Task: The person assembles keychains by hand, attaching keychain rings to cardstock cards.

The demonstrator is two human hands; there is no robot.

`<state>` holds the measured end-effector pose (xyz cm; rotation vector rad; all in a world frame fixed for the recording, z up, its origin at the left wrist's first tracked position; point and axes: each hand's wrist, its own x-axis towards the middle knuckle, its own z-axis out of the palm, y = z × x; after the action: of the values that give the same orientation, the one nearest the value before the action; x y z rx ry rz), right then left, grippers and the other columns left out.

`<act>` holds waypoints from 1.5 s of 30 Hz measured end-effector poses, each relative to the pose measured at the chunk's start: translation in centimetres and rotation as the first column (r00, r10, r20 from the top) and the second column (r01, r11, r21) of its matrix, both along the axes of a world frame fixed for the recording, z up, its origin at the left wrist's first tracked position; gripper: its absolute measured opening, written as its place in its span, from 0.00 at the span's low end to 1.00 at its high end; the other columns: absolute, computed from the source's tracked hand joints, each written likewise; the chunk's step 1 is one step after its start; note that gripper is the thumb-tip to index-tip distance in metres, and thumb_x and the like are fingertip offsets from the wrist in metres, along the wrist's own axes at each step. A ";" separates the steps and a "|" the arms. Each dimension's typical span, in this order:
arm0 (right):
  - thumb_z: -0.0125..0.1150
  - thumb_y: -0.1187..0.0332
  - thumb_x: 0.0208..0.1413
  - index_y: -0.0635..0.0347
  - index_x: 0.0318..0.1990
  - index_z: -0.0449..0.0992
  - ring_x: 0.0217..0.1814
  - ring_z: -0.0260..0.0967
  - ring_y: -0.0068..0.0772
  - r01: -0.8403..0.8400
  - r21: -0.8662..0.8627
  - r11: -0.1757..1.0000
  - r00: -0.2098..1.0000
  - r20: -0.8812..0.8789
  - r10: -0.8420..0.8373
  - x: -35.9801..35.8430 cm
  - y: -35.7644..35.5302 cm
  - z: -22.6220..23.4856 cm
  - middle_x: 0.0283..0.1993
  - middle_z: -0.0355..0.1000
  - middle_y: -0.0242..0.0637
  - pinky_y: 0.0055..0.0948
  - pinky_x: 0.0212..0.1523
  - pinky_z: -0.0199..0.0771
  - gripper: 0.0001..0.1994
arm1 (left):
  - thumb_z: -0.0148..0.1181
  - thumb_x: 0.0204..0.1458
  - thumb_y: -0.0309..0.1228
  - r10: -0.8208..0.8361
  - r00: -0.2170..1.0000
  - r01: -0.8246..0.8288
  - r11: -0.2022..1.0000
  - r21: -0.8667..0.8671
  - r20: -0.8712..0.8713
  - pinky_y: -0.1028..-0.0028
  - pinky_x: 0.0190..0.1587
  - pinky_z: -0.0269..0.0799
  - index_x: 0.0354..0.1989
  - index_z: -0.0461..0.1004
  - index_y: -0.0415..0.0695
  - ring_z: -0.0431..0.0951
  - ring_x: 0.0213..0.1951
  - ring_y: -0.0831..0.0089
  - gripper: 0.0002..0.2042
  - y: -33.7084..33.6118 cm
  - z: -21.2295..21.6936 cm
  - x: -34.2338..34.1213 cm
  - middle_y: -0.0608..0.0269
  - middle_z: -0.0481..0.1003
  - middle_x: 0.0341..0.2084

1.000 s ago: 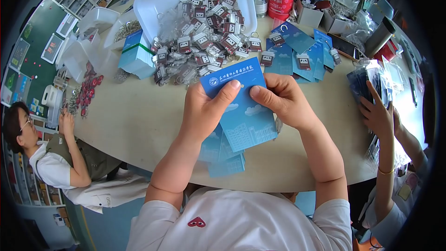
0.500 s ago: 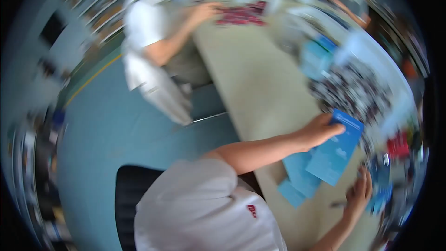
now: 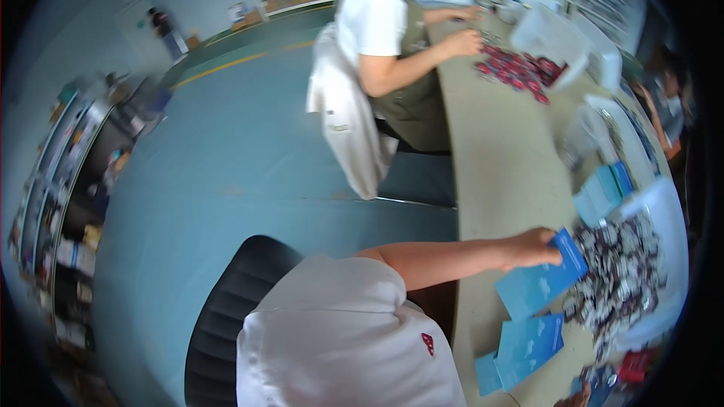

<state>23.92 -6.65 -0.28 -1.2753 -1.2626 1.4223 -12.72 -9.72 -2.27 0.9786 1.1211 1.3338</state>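
Observation:
My left hand (image 3: 532, 248) is closed on the edge of a flat blue card (image 3: 539, 277) with a pale cloud print. It holds the card above the table, beside a heap of small dark and silver pieces (image 3: 615, 275). More blue cards (image 3: 528, 345) lie overlapped on the table just nearer to me. Only a small part of my right hand (image 3: 579, 395) shows at the lower edge. Its fingers are mostly cut off, close to some blue and dark items (image 3: 601, 382) and a red packet (image 3: 636, 365).
A translucent bin (image 3: 671, 256) stands behind the heap, with light-blue boxes (image 3: 602, 194) past it. Farther along the table (image 3: 501, 173), a seated co-worker (image 3: 385, 53) handles small items near a red pile (image 3: 520, 71). A black chair (image 3: 226, 316) is behind me.
The view has swung, so the table now lies farther right and my right hand has nearly left the picture. My left hand still holds the blue card, now tilted more sideways.

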 end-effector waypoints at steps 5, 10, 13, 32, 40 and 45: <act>0.49 0.68 0.56 0.59 0.44 0.69 0.10 0.34 0.07 0.051 0.049 0.998 0.991 -0.124 -0.045 3.0 0.6 -2.1 0.14 0.44 0.17 0.15 0.09 0.32 0.10 | 0.54 0.48 0.31 -0.035 0.974 0.023 0.998 0.059 0.223 0.75 0.38 0.69 0.39 0.72 0.40 0.72 0.35 0.79 0.12 4.2 -1.5 -0.2 0.65 0.73 0.33; 0.50 0.71 0.55 0.61 0.41 0.69 0.10 0.34 0.07 0.017 0.119 0.993 0.995 -0.098 -0.005 2.7 -0.5 -0.7 0.14 0.46 0.17 0.14 0.09 0.32 0.08 | 0.51 0.50 0.32 -0.089 0.897 0.080 0.996 0.040 0.433 0.72 0.38 0.73 0.42 0.69 0.40 0.74 0.35 0.75 0.13 9.7 -0.2 0.2 0.63 0.73 0.34; 0.50 0.71 0.55 0.61 0.44 0.69 0.10 0.35 0.07 0.035 0.148 0.988 0.999 -0.025 -0.031 3.0 -0.7 -0.3 0.16 0.48 0.18 0.14 0.09 0.32 0.10 | 0.48 0.49 0.34 -0.195 0.735 0.190 0.979 0.080 0.649 0.67 0.39 0.72 0.41 0.69 0.41 0.74 0.35 0.69 0.14 13.5 -1.9 -1.6 0.60 0.73 0.34; 0.51 0.69 0.53 0.64 0.54 0.63 0.15 0.42 0.07 0.103 0.304 0.947 0.981 0.125 -0.147 -4.0 0.1 3.6 0.19 0.49 0.19 0.13 0.14 0.38 0.20 | 0.54 0.50 0.34 -0.085 0.924 0.036 0.990 0.136 0.372 0.76 0.39 0.67 0.37 0.71 0.39 0.72 0.34 0.79 0.12 11.9 -1.4 -1.8 0.65 0.74 0.32; 0.51 0.70 0.53 0.63 0.51 0.66 0.16 0.42 0.08 0.211 0.281 0.936 0.970 0.060 -0.237 -1.9 -1.3 4.5 0.20 0.50 0.19 0.13 0.15 0.38 0.17 | 0.55 0.50 0.38 -0.210 0.956 0.223 0.974 0.044 -0.207 0.76 0.38 0.66 0.39 0.71 0.38 0.72 0.32 0.77 0.15 10.5 -1.9 -0.1 0.64 0.74 0.31; 0.44 0.74 0.52 0.64 0.49 0.67 0.19 0.46 0.10 0.246 0.285 0.927 0.969 -0.079 -0.233 -0.3 -1.3 4.7 0.24 0.54 0.21 0.12 0.18 0.45 0.16 | 0.56 0.49 0.42 -0.032 0.482 0.211 0.974 0.080 -0.876 0.68 0.42 0.67 0.44 0.68 0.38 0.73 0.37 0.60 0.20 9.7 -2.3 0.6 0.54 0.73 0.33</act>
<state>23.57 -7.96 4.40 -1.1442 -1.1914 1.0404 -12.07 -0.01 -4.55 1.9740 1.6457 0.7609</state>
